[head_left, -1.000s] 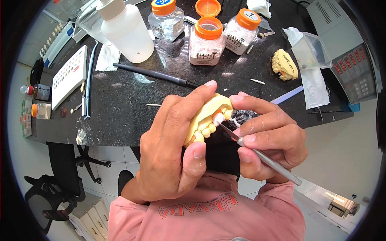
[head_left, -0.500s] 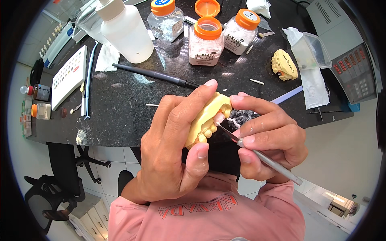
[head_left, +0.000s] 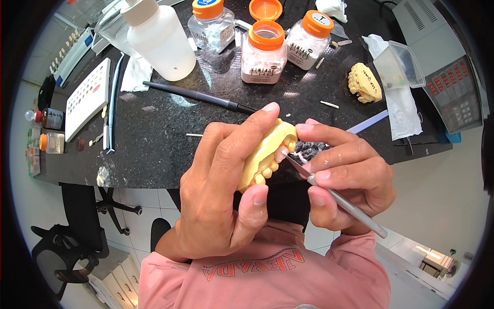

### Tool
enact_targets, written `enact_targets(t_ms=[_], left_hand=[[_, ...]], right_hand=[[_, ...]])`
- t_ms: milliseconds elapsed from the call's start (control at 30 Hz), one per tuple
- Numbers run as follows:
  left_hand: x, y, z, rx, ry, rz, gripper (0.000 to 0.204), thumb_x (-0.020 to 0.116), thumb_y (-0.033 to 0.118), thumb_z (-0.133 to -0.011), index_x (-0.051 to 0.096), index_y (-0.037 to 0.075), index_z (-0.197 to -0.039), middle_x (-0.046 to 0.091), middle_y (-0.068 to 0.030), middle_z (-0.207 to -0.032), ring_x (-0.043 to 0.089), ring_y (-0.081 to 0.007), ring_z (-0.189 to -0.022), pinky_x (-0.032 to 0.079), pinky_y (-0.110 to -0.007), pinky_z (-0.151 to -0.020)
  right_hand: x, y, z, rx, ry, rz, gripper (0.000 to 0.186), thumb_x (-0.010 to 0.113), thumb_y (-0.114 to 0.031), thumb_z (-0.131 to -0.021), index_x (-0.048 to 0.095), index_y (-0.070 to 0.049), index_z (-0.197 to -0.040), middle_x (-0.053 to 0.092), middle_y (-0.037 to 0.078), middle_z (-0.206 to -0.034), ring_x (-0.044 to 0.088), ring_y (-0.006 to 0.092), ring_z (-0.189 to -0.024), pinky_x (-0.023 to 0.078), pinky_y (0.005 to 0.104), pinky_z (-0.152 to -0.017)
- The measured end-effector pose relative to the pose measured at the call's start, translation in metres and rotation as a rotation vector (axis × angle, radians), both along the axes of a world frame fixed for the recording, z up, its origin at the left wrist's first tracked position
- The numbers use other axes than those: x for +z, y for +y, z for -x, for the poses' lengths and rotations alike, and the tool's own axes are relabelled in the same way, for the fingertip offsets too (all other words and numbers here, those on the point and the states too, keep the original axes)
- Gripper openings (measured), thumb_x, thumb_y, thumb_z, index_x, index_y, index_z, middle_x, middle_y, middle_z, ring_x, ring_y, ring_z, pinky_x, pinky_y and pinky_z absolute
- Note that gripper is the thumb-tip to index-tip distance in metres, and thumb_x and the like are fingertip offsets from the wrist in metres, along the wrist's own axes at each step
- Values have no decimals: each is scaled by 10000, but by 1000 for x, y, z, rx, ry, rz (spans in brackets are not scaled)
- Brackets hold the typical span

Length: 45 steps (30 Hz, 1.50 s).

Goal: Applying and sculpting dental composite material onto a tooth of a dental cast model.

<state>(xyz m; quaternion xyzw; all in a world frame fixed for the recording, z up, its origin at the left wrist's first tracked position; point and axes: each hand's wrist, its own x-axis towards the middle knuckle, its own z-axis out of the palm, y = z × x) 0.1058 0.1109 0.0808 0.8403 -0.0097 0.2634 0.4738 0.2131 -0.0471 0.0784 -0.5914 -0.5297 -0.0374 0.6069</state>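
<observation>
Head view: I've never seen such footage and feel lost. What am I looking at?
There's no robot here: these are a person's bare hands. A wide fisheye camera on the head looks down, so straight edges bend. The left hand holds a yellow dental model; the right hand holds a grey-handled knife, its tip by a pale tooth on the model. On the dark table are an open jar, a whitish bottle, a second yellow model and a slim black tool.

Left hand [head_left: 224,188] gripping yellow dental model [head_left: 262,154], right hand [head_left: 347,177] holding slim knife [head_left: 350,206], blade at pale tooth [head_left: 281,153]
</observation>
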Motion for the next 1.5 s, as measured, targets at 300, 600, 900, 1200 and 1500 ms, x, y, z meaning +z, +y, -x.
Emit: enact_targets(t_ms=[300, 600, 900, 1200, 1500], left_hand=[[-2, 2, -2, -4, -46, -52, 631, 400, 441, -974, 451, -73, -1337, 575, -127, -1044, 482, -104, -758, 408, -218, -587], [-4, 3, -3, -3, -99, -111, 619, 405, 427, -974, 455, -78, -1329, 582, -141, -1056, 479, -123, -781, 405, -236, -613], [-6, 3, -4, 1, -123, -142, 618, 405, 423, -973, 454, -78, -1330, 573, -147, -1062, 485, -123, -783, 410, -234, -615], [-2, 2, -1, -3, -29, -52, 634, 405, 442, -970, 442, -66, -1346, 546, -118, -1038, 496, -95, -769, 422, -216, -594], [-1, -1, 4, -17, 13, 33, 659, 386, 472, -975, 429, -60, -1363, 539, -114, -1054, 538, -103, -812, 442, -212, -621]], right_hand=[[3, 0, -3, 23, -48, 30, 212, 724, -89, -811, 575, -22, -947, 660, 159, -831, 641, 425, -1009, 496, 520, -948], [1, 1, 0, -4, -17, 18, 209, 709, -73, -813, 560, -22, -951, 653, 158, -849, 639, 423, -1015, 500, 512, -946], [4, 1, -2, 4, -40, 21, 194, 702, -64, -812, 563, -22, -941, 657, 156, -827, 643, 416, -1009, 504, 507, -941], [3, 2, -1, -11, -30, 22, 206, 695, -55, -815, 546, -25, -955, 650, 156, -841, 646, 408, -1007, 508, 502, -937], [-2, 2, 1, -67, 25, -93, 204, 713, -41, -778, 576, -6, -924, 657, 145, -822, 677, 346, -914, 554, 438, -841]])
